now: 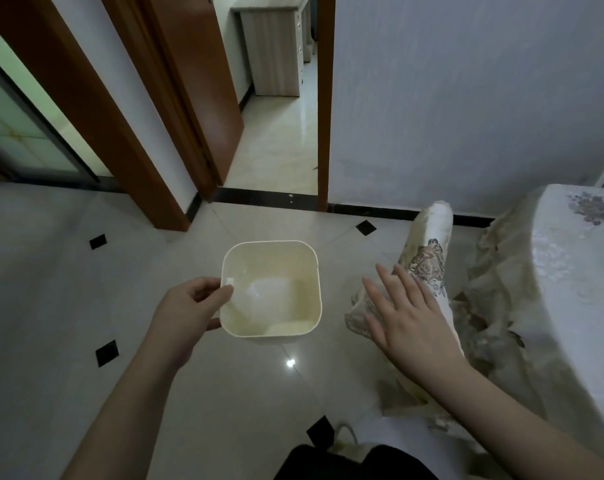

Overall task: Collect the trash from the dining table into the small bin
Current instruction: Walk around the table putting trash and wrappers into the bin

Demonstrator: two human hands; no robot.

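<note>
My left hand (189,306) pinches the rim of the small cream square plastic bin (271,289) at frame centre; my right hand (408,317) hovers spread, holding nothing. I should carry it level toward the floral-clothed dining table (570,271) at right, whose top is mostly cut off; no trash shows.

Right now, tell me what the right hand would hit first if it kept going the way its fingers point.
Probably the floral fabric-covered chair back just beyond the right hand; depth is unclear.
</note>
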